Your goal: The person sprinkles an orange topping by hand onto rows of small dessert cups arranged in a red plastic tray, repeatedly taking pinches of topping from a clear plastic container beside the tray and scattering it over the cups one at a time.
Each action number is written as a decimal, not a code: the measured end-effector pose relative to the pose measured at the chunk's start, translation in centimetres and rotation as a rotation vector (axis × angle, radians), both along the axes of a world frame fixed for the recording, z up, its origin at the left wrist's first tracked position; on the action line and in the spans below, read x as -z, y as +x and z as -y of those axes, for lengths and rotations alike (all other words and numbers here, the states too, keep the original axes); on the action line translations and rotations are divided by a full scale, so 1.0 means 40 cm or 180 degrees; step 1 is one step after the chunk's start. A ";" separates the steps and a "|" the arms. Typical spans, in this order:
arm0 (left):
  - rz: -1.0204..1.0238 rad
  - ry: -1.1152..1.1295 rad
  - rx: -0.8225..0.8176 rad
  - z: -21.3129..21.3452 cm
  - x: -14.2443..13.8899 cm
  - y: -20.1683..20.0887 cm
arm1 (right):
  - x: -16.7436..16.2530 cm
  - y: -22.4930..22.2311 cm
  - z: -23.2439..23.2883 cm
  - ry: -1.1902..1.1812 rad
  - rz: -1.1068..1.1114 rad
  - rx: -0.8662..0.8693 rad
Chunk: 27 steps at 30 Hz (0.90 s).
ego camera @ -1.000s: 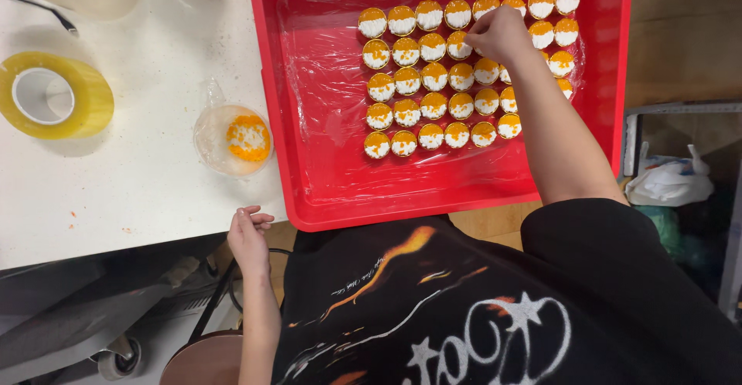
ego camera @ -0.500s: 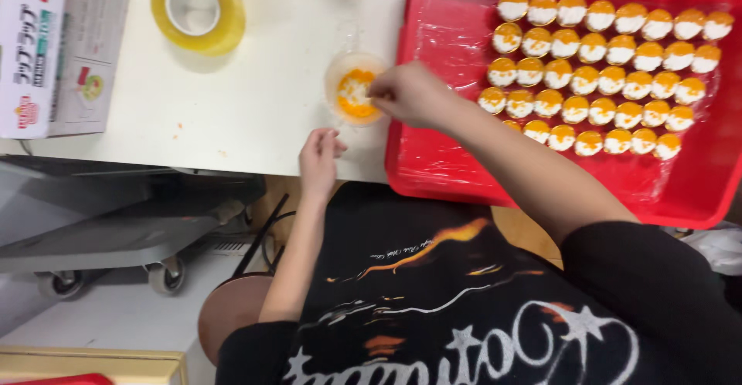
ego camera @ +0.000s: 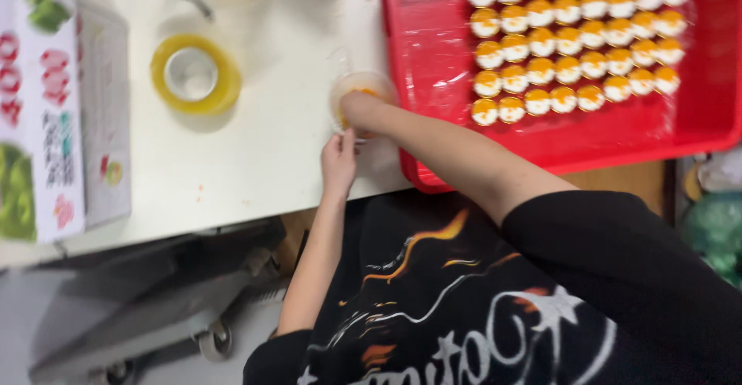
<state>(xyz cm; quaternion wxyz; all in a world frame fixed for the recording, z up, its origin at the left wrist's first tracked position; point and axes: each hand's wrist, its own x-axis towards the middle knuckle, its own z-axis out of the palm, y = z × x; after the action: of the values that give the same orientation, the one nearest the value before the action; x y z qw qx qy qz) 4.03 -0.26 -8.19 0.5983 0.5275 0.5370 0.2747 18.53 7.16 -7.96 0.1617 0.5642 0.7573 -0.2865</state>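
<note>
Nearest the camera, the wearer's torso in a black printed shirt (ego camera: 495, 315) fills the lower frame. Both bare forearms extend from it toward 12 o'clock.

The left hand (ego camera: 338, 162) rests at the near edge of the white table (ego camera: 255, 145), fingers extended and close together, their tips touching the near side of a small clear plastic cup (ego camera: 359, 99). It steadies the cup rather than enclosing it.

The right hand (ego camera: 362, 110) lies directly over the cup, fingers curled downward into its mouth. Motion blur prevents confirming whether they pinch anything; the degree of closure cannot be told. The cup appears to hold an orange filling, mostly covered by the hand.

At 3 o'clock from the cup, just beside it, stands a red plastic tray (ego camera: 618, 134) lined with clear film, overhanging the table edge. It carries rows of small round white pastries with orange tops (ego camera: 572, 41).

At 9 o'clock from the cup, well apart, lies a roll of yellow tape (ego camera: 195, 76). Farther at 9 o'clock, a printed cardboard box (ego camera: 58, 114) sits at the table's end.
</note>
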 end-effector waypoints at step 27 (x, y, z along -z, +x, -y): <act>-0.0437 -0.0247 -0.0750 0.195 -0.084 -0.058 | -0.116 1.107 0.333 0.1130 -0.0954 0.3468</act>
<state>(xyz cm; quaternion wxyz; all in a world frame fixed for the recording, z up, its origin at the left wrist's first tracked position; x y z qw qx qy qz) 1.71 -8.08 -4.83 0.5438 0.4548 0.6450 0.2854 62.80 -6.16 -3.30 -0.2142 0.8436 0.4094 -0.2737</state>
